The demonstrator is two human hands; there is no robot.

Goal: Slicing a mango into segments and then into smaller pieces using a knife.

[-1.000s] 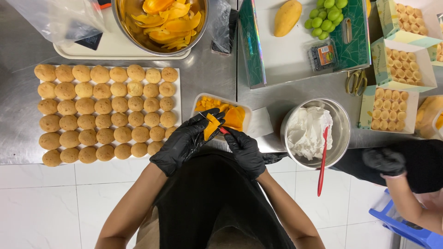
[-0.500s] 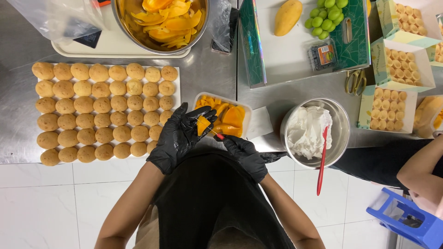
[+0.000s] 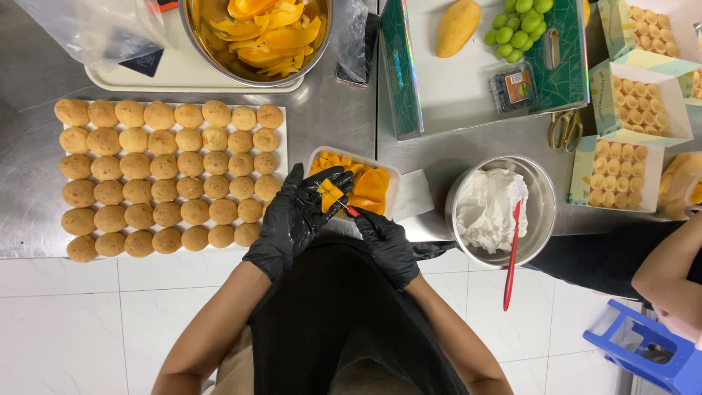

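While the left hand (image 3: 296,219) pinches a mango piece (image 3: 329,194), the right hand (image 3: 387,245) grips a red-handled knife (image 3: 349,211) — over a white tray (image 3: 393,179).

Both the left hand (image 3: 296,219) and the right hand (image 3: 389,245) are wearing black gloves with a slight rubbery sheen. The mango piece (image 3: 330,194) is looking moist and glossy, while the steel table (image 3: 333,117) is showing a brushed, dully reflecting finish. The buns (image 3: 164,179) are appearing matt and dry, and the metal bowl (image 3: 537,208) is shining around fluffy white cream (image 3: 490,205).
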